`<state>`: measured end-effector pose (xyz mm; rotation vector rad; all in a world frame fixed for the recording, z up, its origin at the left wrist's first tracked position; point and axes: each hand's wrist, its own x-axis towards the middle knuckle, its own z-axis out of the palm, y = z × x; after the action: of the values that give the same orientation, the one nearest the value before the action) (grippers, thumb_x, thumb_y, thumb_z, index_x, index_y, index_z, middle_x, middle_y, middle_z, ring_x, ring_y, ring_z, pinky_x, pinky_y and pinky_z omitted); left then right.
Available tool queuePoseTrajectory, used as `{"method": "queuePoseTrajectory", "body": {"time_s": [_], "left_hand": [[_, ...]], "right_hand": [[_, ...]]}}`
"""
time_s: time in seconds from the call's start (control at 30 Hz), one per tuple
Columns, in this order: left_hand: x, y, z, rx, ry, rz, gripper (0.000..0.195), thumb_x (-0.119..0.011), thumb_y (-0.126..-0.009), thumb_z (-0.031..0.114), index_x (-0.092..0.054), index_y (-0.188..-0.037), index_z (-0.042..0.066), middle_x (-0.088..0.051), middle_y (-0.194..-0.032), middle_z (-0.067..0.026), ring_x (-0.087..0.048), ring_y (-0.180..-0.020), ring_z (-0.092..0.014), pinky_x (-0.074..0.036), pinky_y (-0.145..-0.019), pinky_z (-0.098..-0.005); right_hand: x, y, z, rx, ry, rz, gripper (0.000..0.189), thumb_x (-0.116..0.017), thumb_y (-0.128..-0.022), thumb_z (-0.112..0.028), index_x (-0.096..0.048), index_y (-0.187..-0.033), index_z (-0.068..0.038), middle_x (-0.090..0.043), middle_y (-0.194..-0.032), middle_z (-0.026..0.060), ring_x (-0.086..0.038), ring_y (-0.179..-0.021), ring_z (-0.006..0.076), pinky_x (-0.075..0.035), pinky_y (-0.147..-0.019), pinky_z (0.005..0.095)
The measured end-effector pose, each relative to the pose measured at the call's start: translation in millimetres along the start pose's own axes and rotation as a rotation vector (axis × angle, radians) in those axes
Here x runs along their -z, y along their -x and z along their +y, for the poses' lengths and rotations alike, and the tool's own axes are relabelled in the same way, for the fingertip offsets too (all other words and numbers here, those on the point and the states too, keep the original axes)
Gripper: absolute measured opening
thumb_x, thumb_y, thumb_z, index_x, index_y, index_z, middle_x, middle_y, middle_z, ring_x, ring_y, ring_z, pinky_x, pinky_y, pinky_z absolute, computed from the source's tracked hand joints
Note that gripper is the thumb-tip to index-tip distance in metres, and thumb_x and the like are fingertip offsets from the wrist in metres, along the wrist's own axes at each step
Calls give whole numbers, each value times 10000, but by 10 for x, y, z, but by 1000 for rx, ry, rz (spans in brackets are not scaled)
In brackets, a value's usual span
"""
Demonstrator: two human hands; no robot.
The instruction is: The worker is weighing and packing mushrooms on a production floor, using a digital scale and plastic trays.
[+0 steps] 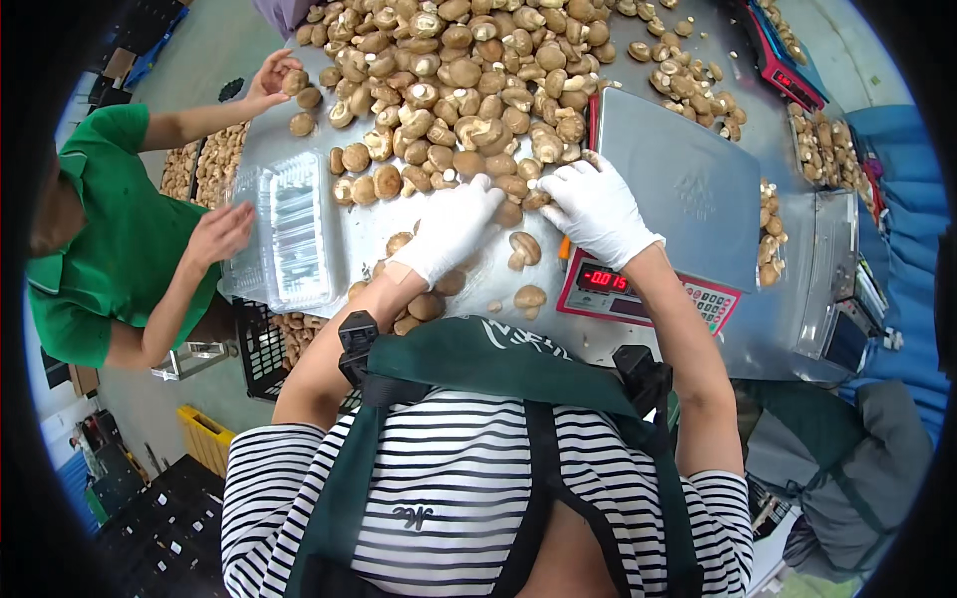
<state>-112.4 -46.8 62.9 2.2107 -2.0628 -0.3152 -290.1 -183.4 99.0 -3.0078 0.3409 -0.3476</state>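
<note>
My left hand (456,228), in a white glove, reaches into the near edge of a large heap of shiitake mushrooms (463,75). Its fingertips touch caps there; whether it grips one is hidden. The thumb and fingers of my right hand (598,213), gloved too, close around a small mushroom (535,199) at the heap's edge. That wrist passes over the front of a red digital scale (643,299) with a steel plate (680,187). Loose mushrooms lie near me, one on its side (525,250) and another (530,297) closer in.
At left a person in green holds a mushroom (294,82), the other hand (220,235) beside stacked clear plastic trays (295,232). A second scale (792,82) stands at the far right. A black crate (258,351) holds mushrooms below the steel table's (351,232) left edge.
</note>
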Motion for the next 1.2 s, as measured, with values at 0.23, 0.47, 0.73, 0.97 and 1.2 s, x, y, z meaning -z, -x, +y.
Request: {"method": "queuePoseTrajectory", "body": {"time_s": [0.23,0.47,0.73,0.97,1.2], "left_hand": [[393,-171,-74,192,917,-62,282,-716,-857,255,-642,-1022,38,-634,-856,-21,-594,-726,-104,-484,-638,-266],[960,-659,612,59,1269,-240,248,-550,-949,148,-621,-1145,15,-649,-1029,-28,-591,-968,-116,-467,-869,-254],[581,-812,316,174,1385,-89,257,-532,-984,154,-621,-1178,11,-650,-1090,-66,-594,-1035,-135,-453,-922,-258],[385,-400,-11,370,1381,25,270,-547,-982,147,-634,-1196,8,-636,-1147,-49,-575,-1061,-130,-437,-946,-256],[680,416,-170,552,1160,151,240,-569,-985,222,-655,-1098,29,-636,-999,-4,-568,-923,-86,-451,-839,-235]], "right_hand": [[584,158,-154,-163,-334,227,523,-746,-755,-251,-578,-1232,-118,-630,-1116,113,-614,-1002,309,-490,-900,407],[880,661,136,-438,-486,355,538,-744,-786,-185,-562,-1282,-85,-594,-1209,146,-598,-1090,324,-491,-927,387],[694,3066,1921,-1283,-261,1011,494,-723,-818,-214,-575,-1258,-46,-646,-1167,136,-649,-1012,234,-506,-914,342],[172,3294,2603,-1489,141,397,463,-605,-864,-428,-620,-1206,-117,-657,-1149,193,-610,-1073,394,-484,-929,462],[242,3794,2626,-1456,96,308,597,-536,-909,-537,-625,-1233,-44,-620,-1247,213,-586,-1132,414,-469,-943,453]]}}
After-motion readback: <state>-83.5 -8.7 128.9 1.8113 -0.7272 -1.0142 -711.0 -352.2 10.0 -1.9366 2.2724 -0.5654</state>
